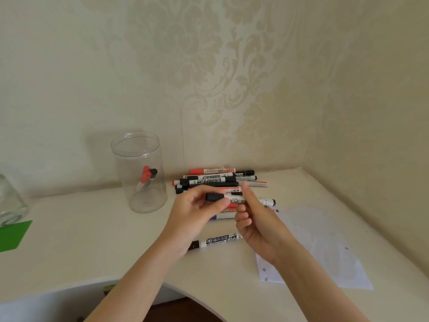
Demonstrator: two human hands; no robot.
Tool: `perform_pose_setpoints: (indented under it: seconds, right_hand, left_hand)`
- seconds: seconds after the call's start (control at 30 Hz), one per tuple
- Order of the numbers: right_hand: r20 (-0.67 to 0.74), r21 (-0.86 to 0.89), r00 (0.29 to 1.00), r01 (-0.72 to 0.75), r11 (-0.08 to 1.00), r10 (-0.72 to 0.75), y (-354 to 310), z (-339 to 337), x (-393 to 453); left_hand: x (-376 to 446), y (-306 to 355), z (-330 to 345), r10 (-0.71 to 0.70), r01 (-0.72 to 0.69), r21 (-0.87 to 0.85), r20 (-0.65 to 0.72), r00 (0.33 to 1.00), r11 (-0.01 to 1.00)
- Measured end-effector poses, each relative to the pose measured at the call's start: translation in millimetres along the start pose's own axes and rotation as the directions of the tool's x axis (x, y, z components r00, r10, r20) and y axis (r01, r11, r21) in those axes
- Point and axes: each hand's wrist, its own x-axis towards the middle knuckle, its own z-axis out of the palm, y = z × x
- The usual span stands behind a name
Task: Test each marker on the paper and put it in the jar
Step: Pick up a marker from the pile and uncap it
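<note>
The left hand (197, 212) pinches the black cap while the right hand (257, 219) grips the barrel of the white whiteboard marker (236, 201), apparently for uncapping, midway between the clear plastic jar (141, 173) at left and the white paper sheet (325, 247) at right.

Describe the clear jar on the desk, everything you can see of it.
The jar is a tall, straight-sided cylinder of clear material, plastic by the look of it, with no lid and its round mouth open. It stands upright on the cream desk near the wall, left of the marker pile and apart from it. Inside, a few markers lean against its wall, two with red caps and at least one with a black cap. Neither hand touches it.
</note>
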Motion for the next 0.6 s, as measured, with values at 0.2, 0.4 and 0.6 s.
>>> perform_pose_setpoints:
  seconds: [0.2,0.4,0.6]
  right_hand:
    - [0.030,0.179,0.999,-0.045,0.983,0.040,8,15,13]
    - [0.195,-0.277,0.981,0.048,0.960,0.007,35,59,13]
    - [0.420,-0.872,0.905,0.382,-0.307,-0.065,28,9,22]
  left_hand:
    - [10,25,-25,-0.100,0.053,-0.363,-0.112,0.989,0.930]
    - [9,64,-47,0.116,-0.135,-0.035,-0.332,0.936,0.990]
    - [31,125,-103,0.473,-0.339,0.377,-0.360,0.804,0.862]
